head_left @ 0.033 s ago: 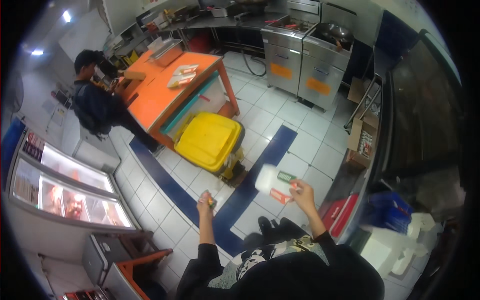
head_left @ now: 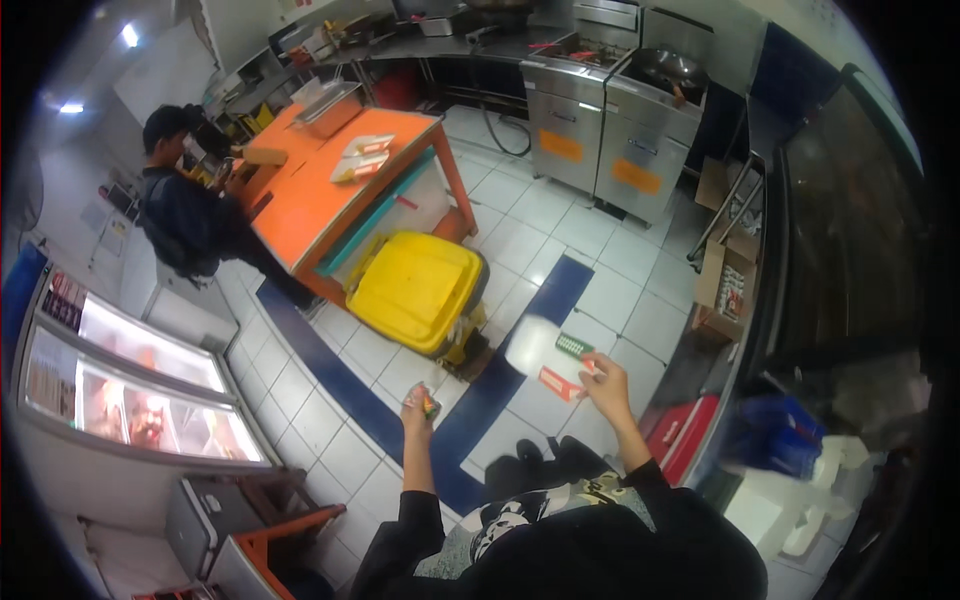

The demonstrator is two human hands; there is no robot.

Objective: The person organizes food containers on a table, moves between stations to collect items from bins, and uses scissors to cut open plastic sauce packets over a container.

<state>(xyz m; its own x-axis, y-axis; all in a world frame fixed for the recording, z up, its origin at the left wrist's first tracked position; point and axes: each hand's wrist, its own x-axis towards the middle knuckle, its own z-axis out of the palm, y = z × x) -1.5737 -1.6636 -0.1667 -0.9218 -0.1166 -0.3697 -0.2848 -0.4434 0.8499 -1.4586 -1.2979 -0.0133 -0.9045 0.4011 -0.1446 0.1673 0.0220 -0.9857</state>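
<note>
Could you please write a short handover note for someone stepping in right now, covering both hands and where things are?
Left hand: closed around a small colourful packet, held out over the tiled floor.
Right hand: raised, gripping a white packet with green and orange markings.
Nearby: the yellow bin, lid shut, stands ahead beside the orange table; another person works at that table.
Done: both items are in hand. Left: neither has been put down.
</note>
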